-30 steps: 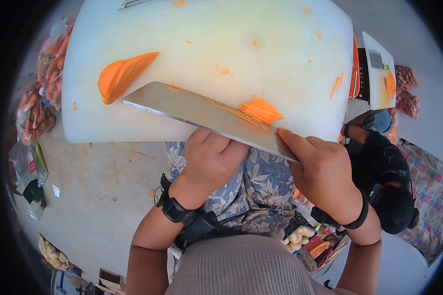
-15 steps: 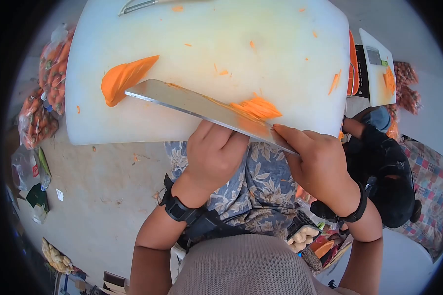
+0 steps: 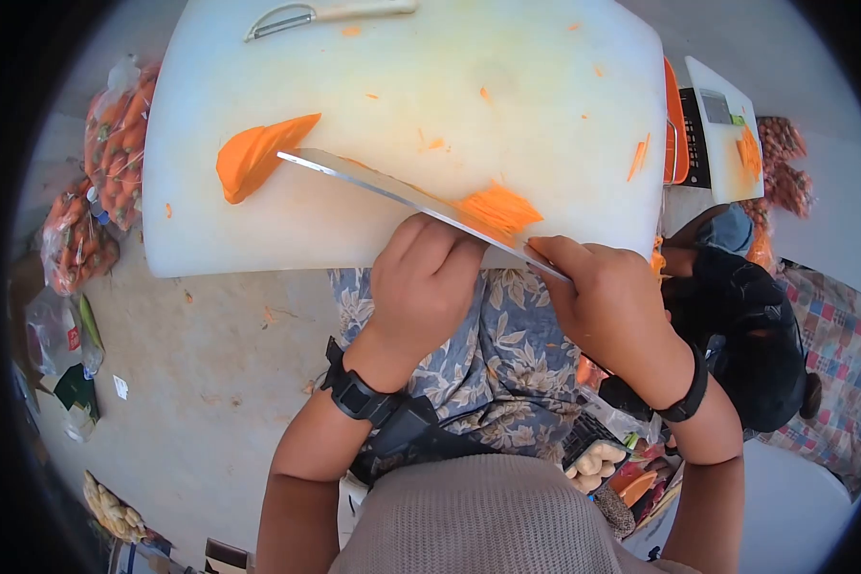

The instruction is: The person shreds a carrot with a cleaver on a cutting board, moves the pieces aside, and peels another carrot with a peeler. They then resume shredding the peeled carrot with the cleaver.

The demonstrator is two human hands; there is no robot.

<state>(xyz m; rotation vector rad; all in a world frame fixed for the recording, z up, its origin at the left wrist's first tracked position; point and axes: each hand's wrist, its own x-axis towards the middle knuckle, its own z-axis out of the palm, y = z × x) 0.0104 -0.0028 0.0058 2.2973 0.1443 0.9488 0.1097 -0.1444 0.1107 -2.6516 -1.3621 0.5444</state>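
Note:
My right hand (image 3: 598, 292) is closed on the handle end of a broad-bladed kitchen knife (image 3: 383, 187), which slants across the near part of the white cutting board (image 3: 373, 124). Curled fingers of my left hand (image 3: 430, 277) press close to the blade's near side; whatever lies under them is hidden. Just beyond the blade is a small pile of carrot shreds (image 3: 502, 208). Overlapping carrot slices (image 3: 258, 158) rest on the board's left, near the knife tip. A white-handled peeler (image 3: 335, 13) lies at the far edge.
Bags of carrots (image 3: 124, 143) stand on the floor to the left. At right, a person in dark clothes (image 3: 741, 311) sits near another cutting board (image 3: 727, 163) with carrot shreds. An orange container (image 3: 677, 124) shows beside my board. Stray carrot bits (image 3: 638, 158) dot the surface.
The blade now looks steeper, showing less of its flat face. My hands stay close together on it. The whole view has shifted slightly, and more of the peeler shows.

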